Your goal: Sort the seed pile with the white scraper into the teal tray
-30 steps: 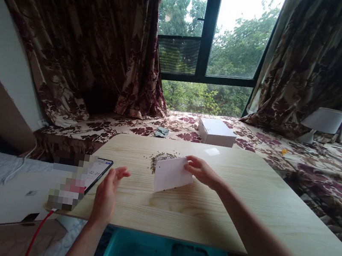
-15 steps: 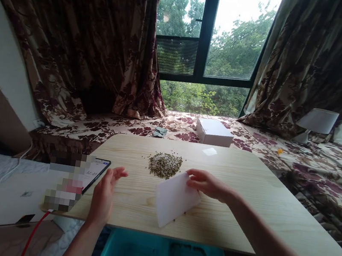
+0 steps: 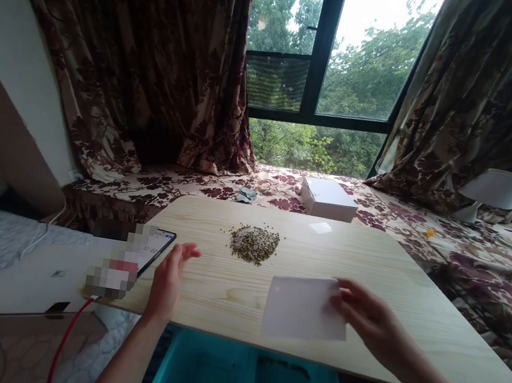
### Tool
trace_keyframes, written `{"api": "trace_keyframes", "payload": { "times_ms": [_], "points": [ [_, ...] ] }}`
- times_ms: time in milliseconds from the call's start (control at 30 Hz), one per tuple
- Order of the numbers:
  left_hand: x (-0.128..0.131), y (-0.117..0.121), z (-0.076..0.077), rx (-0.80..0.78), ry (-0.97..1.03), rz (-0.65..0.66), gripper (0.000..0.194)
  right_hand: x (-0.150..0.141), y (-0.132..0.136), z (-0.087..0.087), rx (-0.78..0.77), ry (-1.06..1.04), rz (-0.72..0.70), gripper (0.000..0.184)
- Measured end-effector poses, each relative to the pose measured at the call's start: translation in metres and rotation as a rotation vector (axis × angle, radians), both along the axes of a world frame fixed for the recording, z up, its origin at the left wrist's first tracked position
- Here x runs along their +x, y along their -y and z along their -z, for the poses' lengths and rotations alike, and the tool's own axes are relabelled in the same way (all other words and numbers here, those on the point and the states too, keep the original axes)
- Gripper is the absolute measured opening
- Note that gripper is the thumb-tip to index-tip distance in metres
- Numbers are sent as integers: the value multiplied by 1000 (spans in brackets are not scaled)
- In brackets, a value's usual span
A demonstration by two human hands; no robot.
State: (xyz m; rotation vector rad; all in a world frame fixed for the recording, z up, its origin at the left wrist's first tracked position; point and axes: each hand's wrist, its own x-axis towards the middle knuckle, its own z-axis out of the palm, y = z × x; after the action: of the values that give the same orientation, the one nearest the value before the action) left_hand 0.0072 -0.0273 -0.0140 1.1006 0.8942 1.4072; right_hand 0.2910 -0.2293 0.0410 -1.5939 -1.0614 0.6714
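My right hand [image 3: 363, 312] pinches the right edge of a white card [image 3: 298, 308], which is over the near part of the wooden table [image 3: 218, 305]. Beyond the card, toward the table's back, lies a loose pile of small green beans mixed with white grains [image 3: 253, 243]; a few are scattered around its rim. My left hand [image 3: 169, 278] is at the table's left side with fingers partly stretched and nothing in them. Just left of it is a phone [image 3: 156, 253], partly blurred out by blocks.
Below the table's front edge sits a teal bin [image 3: 207, 378] with two compartments and dark bits in the right one. A white box [image 3: 330, 200] and a crumpled grey-green cloth [image 3: 246, 196] lie on the patterned window seat. A red cable [image 3: 68, 336] hangs from the phone.
My right hand has drawn the card away from the pile, toward me and to the right, uncovering the beans. The left hand stays nearly still. The view has shifted slightly.
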Motion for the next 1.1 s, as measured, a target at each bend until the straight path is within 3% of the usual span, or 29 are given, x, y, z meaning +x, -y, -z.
{"api": "trace_keyframes", "payload": {
  "times_ms": [133, 267, 600, 1100],
  "points": [
    [0, -1, 1, 10, -5, 0, 51, 27, -6, -1, 114, -51, 231, 49],
    [-1, -1, 1, 1, -14, 5, 52, 28, -27, 3, 171, -47, 337, 47],
    [-1, 1, 0, -8, 0, -3, 52, 27, -71, 25, 220, 181, 370, 40],
    [-1, 3, -2, 4, 1, -1, 50, 8, -71, 33, 247, 167, 295, 40]
  ]
}}
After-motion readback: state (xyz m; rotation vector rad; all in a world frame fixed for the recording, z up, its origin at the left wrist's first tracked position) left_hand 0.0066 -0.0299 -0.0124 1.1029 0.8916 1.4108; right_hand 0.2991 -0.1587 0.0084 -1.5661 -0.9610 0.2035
